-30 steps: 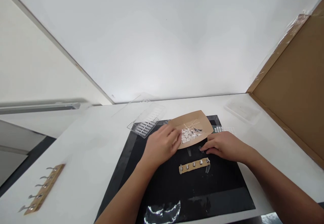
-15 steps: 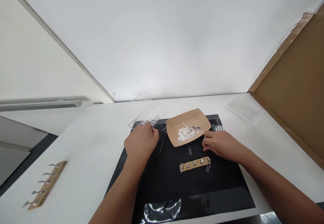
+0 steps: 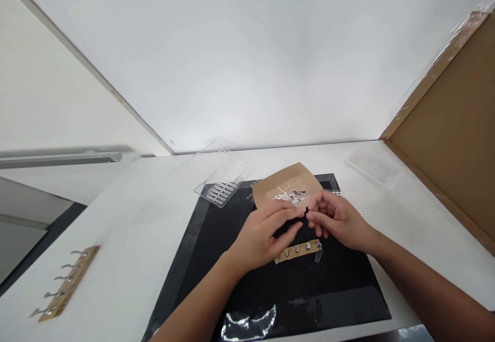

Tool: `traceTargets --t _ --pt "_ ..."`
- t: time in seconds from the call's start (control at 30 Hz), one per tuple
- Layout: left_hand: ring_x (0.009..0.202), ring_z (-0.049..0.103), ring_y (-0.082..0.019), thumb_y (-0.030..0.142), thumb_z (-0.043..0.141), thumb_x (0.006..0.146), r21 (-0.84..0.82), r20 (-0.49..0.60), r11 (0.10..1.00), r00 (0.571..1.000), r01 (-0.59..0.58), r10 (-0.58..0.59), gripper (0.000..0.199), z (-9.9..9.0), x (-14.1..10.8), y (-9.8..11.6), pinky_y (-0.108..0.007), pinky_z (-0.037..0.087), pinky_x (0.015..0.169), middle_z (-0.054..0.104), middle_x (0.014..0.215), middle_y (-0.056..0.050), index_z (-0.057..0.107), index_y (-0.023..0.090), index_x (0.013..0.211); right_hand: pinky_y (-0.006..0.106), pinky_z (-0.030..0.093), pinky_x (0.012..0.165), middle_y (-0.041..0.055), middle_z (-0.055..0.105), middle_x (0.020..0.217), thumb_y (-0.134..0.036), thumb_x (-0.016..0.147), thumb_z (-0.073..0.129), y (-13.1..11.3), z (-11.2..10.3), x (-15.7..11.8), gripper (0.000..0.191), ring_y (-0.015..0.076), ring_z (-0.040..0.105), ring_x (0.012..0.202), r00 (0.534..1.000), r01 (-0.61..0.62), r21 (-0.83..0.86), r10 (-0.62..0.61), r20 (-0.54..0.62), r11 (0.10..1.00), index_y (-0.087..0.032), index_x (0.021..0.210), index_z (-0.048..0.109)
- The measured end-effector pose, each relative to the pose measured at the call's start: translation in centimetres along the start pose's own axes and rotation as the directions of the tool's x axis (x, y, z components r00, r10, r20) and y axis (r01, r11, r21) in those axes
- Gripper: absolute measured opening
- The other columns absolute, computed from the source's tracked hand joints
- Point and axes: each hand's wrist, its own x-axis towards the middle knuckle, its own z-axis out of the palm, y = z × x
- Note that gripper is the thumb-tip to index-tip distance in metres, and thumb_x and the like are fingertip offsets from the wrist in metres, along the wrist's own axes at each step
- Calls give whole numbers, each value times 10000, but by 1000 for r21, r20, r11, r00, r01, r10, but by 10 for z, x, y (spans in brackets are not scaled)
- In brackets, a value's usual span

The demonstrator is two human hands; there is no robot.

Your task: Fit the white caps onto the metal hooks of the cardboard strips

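Note:
My left hand (image 3: 270, 231) reaches over the black mat with its fingers stretched and its thumb apart. Its fingertips meet those of my right hand (image 3: 334, 218), which is closed in a pinch. What lies between the right fingertips is too small to make out. Just behind the hands is a cardboard tray (image 3: 286, 174) with white scraps (image 3: 284, 196), partly covered by my fingers. Below them lies a wooden strip (image 3: 302, 249) with a row of small metal posts, its left part near my left hand. A clear nail tip (image 3: 318, 256) leans at its right end.
A clear lidded case (image 3: 222, 190) with slots stands behind left. A sheet of white dots (image 3: 353, 200) lies right of the tray, near a clear shallow box (image 3: 373, 169). Far left is another wooden strip (image 3: 71, 285) with several upright pieces. Cardboard panel (image 3: 448, 120) at right.
My left hand has moved right and nearer, from the clear case to my right hand. The right fingers have turned inward into a pinch. The nail tip behind the strip is no longer visible.

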Motion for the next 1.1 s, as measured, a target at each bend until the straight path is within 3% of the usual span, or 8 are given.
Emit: traceTargets --t 0.13,0.37,0.53,0.63,0.73,0.83,1.0,1.1 --pt "984 747 -178 127 694 1000 -45 4 998 999 -33 33 310 4 -1 3 -296 637 842 767 1080 -85 711 227 1293 213 500 530 -31 713 781 -427 966 784 -1 8 -2 314 86 595 549 998 -26 124 19 62 992 -227 985 542" --pt "859 727 -156 125 729 976 -16 24 989 989 -149 149 277 -2 -1 -5 -267 607 741 775 991 -49 731 237 1230 189 476 498 -11 748 799 -391 966 790 2 13 -4 293 87 584 556 996 -36 173 21 89 984 -228 993 547" --pt "802 713 -153 137 714 986 -12 77 991 988 -131 132 151 -7 0 -4 -268 581 696 785 947 -44 755 232 1096 190 479 485 -16 729 793 -427 958 795 6 15 -3 296 83 577 548 996 -24 163 10 87 986 -220 997 587" --pt "795 720 -146 143 702 1001 -32 66 994 992 -105 107 128 -6 0 -3 -256 575 683 790 941 -43 766 228 1073 211 549 547 -29 711 801 -415 921 838 7 12 -4 311 90 627 591 993 4 127 -19 116 992 -214 1066 651" --pt "808 728 -145 143 717 997 -96 -1 993 998 -63 63 118 -2 1 -1 -261 599 723 786 924 -43 769 220 1070 251 616 660 -14 748 839 -379 911 854 9 8 -4 292 123 725 701 987 78 67 -86 133 995 -216 1107 713" --pt "795 735 -146 136 742 977 -144 -49 990 999 -13 6 85 0 3 2 -258 614 719 777 887 -46 774 203 1018 286 640 685 7 788 877 -403 957 803 11 7 -3 199 152 773 727 983 184 -51 -182 40 982 -228 1044 765" --pt "777 753 -149 153 769 958 -135 -60 989 996 59 -68 50 4 1 1 -250 620 681 791 880 -53 793 197 962 302 613 743 -16 779 792 -364 1029 721 9 8 -2 133 159 765 736 919 351 -416 -393 -16 839 -251 1001 786" --pt "770 761 -148 188 786 957 -117 -65 990 994 76 -84 30 5 -1 -2 -251 624 695 799 857 -39 787 202 930 295 600 749 -14 778 787 -340 1049 685 6 6 -2 152 160 762 733 937 320 -453 -349 22 832 -235 963 752"
